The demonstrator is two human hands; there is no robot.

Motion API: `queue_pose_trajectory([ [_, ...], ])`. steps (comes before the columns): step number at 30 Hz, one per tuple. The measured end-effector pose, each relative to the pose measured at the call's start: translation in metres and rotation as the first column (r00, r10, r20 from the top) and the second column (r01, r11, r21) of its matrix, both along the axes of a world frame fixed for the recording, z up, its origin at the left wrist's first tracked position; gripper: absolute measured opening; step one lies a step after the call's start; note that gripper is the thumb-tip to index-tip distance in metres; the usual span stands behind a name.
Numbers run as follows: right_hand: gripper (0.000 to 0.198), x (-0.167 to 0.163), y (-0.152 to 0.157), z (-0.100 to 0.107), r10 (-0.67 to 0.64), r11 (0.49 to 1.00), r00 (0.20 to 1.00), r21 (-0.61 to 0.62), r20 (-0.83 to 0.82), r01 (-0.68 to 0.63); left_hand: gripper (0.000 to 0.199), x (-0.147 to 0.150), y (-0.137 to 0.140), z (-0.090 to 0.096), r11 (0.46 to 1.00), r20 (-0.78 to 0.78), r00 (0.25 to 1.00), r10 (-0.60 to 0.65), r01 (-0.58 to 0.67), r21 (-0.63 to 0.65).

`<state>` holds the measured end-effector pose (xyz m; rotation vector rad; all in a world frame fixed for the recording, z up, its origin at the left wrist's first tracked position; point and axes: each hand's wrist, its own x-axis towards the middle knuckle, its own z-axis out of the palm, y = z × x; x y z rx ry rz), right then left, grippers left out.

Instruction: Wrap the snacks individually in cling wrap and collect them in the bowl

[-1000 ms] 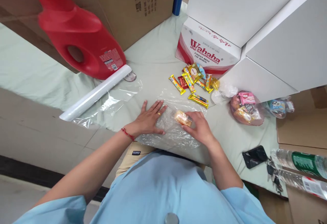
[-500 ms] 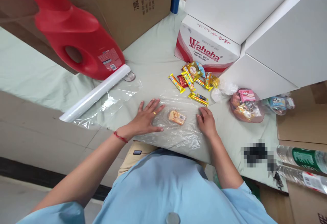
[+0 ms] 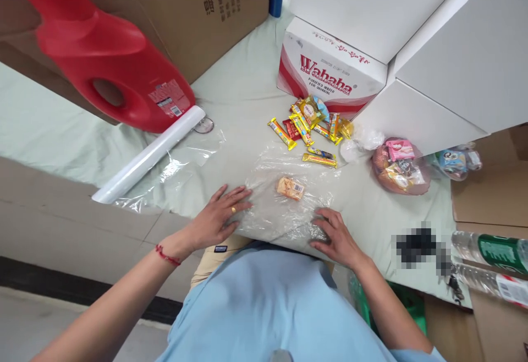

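A small packaged snack (image 3: 290, 188), orange-brown with a barcode label, lies on a spread sheet of clear plastic wrap (image 3: 268, 216) near the table's front edge. At the sheet's left side is my left hand (image 3: 218, 216), fingers outstretched with the fingertips at the film's edge. My right hand (image 3: 336, 235) is at the near right corner of the sheet, its fingers apart and slightly bent, touching or just over the film. Neither hand holds the snack.
A roll of plastic wrap (image 3: 150, 155) lies at left beside a red jug (image 3: 119, 70). Yellow-wrapped snack bars (image 3: 301, 128) are piled before a Wahaha carton (image 3: 330, 70). To the right are a pink bowl of snacks (image 3: 400, 166), white boxes (image 3: 437, 109) and plastic bottles (image 3: 490, 249).
My left hand has slid left, away from the snack. My right hand has come nearer to my body, its fingers now spread wider. The snack stays on the film.
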<state>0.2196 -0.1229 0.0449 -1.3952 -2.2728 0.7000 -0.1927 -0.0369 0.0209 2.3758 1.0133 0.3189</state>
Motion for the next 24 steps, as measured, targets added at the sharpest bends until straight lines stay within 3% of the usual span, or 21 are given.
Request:
queue_pose_trajectory([
  [2,0.034,0.001,-0.014,-0.011,-0.093,0.995,0.996,0.035,-0.002,0.093,0.034,0.0,0.005,-0.005,0.998,0.036,0.997,0.061,-0.06,-0.026],
  [4,0.018,-0.001,-0.02,-0.019,-0.182,0.98,0.983,0.076,-0.029,0.183,0.033,0.003,0.016,-0.005,0.994,0.08,0.991,0.109,-0.106,-0.04],
  [8,0.019,-0.003,-0.001,-0.012,-0.263,0.958,0.955,0.085,-0.138,0.276,0.036,0.015,0.053,0.015,0.984,0.165,0.978,0.127,-0.103,-0.147],
  [11,0.024,0.004,0.035,0.0,-0.347,0.937,0.919,-0.036,-0.186,0.347,0.038,0.031,0.091,0.03,0.949,0.174,0.963,0.206,-0.153,-0.274],
  [15,0.031,0.016,0.083,0.004,-0.474,0.857,0.875,-0.28,-0.1,0.432,0.037,0.058,0.139,0.034,0.832,0.061,0.901,0.429,-0.368,-0.416],
  [17,0.028,0.024,0.096,0.002,-0.506,0.834,0.862,-0.259,-0.005,0.488,0.034,0.064,0.148,0.036,0.768,0.045,0.806,0.59,-0.543,-0.339],
  [20,0.027,0.039,0.1,0.001,-0.564,0.818,0.823,-0.091,0.07,0.568,0.034,0.057,0.134,0.042,0.618,0.194,0.591,0.783,-0.776,-0.131],
  [23,0.029,0.052,0.103,0.007,-0.589,0.808,0.806,0.048,0.052,0.588,0.028,0.044,0.088,0.054,0.45,0.413,0.469,0.781,-0.88,0.15],
  [24,0.029,0.054,0.107,0.01,-0.574,0.818,0.818,0.083,0.048,0.569,0.025,0.043,0.069,0.057,0.436,0.444,0.499,0.745,-0.867,0.243],
])
